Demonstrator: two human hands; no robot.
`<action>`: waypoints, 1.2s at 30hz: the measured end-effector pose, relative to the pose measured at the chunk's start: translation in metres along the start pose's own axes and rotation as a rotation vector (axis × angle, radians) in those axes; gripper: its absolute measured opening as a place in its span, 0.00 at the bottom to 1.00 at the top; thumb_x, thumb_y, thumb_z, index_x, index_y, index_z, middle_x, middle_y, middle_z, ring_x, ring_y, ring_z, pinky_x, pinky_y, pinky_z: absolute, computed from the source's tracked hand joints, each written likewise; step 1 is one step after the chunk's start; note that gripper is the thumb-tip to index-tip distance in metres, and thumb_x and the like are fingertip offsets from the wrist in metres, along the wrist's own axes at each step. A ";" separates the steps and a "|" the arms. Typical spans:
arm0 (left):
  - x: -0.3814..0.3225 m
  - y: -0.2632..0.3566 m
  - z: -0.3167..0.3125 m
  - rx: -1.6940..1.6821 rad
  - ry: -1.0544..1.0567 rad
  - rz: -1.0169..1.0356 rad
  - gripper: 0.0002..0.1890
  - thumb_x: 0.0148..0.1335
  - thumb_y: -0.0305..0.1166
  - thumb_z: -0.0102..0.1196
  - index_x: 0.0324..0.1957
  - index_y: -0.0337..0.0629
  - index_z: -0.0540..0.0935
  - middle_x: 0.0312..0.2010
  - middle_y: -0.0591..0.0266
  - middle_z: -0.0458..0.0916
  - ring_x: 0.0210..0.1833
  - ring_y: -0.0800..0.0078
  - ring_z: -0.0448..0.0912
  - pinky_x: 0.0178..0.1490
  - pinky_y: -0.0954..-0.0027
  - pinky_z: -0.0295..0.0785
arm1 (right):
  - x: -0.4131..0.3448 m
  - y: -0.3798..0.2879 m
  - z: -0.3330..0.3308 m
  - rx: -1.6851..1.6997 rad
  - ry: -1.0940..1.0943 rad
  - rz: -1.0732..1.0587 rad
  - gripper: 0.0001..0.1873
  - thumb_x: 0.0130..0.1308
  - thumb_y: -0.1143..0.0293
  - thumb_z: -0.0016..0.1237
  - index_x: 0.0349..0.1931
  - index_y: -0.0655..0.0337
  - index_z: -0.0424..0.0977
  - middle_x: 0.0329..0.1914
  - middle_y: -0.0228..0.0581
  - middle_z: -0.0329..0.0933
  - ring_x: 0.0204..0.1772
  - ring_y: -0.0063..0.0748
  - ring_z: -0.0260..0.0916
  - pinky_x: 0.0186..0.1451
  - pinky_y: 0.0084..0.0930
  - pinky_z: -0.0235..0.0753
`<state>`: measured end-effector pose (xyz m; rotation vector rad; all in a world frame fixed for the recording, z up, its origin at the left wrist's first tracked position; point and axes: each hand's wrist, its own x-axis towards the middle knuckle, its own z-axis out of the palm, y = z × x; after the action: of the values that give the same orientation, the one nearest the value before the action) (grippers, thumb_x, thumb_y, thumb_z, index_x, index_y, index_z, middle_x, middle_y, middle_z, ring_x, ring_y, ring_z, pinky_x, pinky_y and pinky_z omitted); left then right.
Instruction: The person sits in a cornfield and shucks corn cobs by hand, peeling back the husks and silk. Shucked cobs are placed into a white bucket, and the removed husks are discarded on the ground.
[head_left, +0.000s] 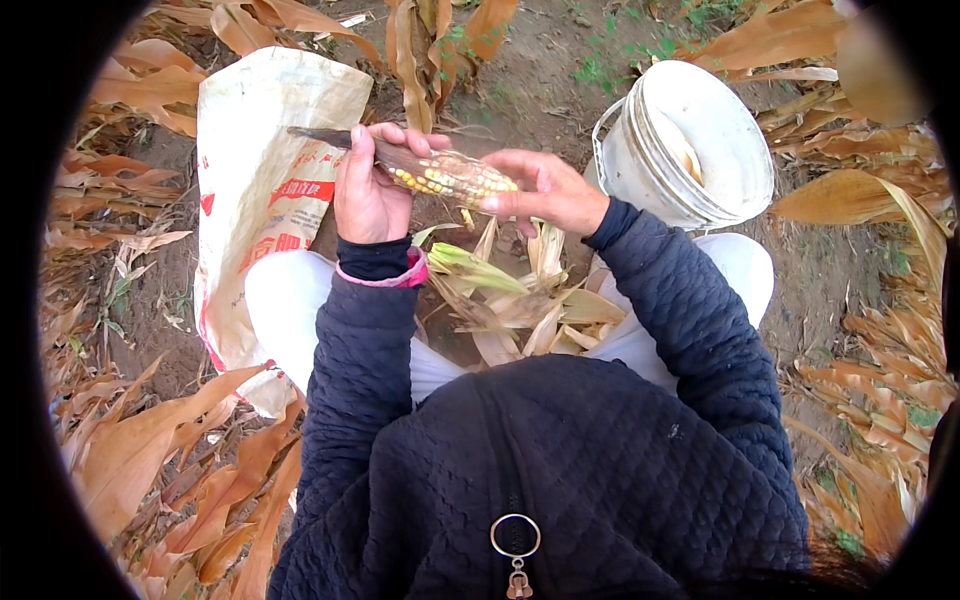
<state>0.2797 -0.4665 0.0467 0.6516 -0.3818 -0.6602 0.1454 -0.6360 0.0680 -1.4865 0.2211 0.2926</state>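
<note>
An ear of corn (454, 176) with yellow and pale kernels lies crosswise between my two hands. Brown, withered matter covers part of its kernels, and a dark pointed tip sticks out to the left. My left hand (375, 187) grips the darkened left part, thumb on the near side and fingers behind. At the right end, my right hand (551, 191) has its thumb and fingers around the cob. Below the hands, between my knees, is a heap of stripped corn husks (517, 307), some pale green and most dry.
On the left, a white woven sack (247, 142) with red printing lies against my knee. A white plastic bucket (637, 165) stands tilted at the upper right with something pale inside. Dry corn leaves (202, 480) crowd both sides over bare soil (517, 97).
</note>
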 end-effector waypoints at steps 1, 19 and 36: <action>0.000 0.003 -0.001 0.053 -0.038 -0.031 0.20 0.71 0.45 0.35 0.34 0.38 0.72 0.28 0.54 0.77 0.42 0.56 0.79 0.48 0.57 0.73 | -0.002 0.001 -0.003 -0.020 -0.015 -0.072 0.28 0.58 0.69 0.57 0.57 0.70 0.64 0.44 0.36 0.74 0.42 0.21 0.71 0.42 0.19 0.74; -0.018 -0.007 0.003 1.607 -0.412 -0.309 0.32 0.48 0.42 0.66 0.54 0.36 0.74 0.45 0.48 0.79 0.50 0.58 0.77 0.56 0.63 0.69 | -0.021 -0.033 -0.058 0.331 -0.073 -0.334 0.29 0.59 0.65 0.53 0.58 0.69 0.63 0.47 0.41 0.74 0.42 0.27 0.73 0.37 0.25 0.77; -0.049 -0.036 0.007 1.962 -0.703 0.050 0.06 0.46 0.32 0.54 0.26 0.45 0.83 0.33 0.65 0.77 0.40 0.67 0.74 0.43 0.65 0.67 | 0.312 -0.082 -0.010 -0.726 0.783 -0.447 0.31 0.50 0.59 0.60 0.51 0.70 0.70 0.45 0.58 0.76 0.51 0.51 0.73 0.57 0.35 0.70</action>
<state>0.2247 -0.4588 0.0220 2.2349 -1.7647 -0.2407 0.4671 -0.6331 0.0438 -2.2658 0.4192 -0.6592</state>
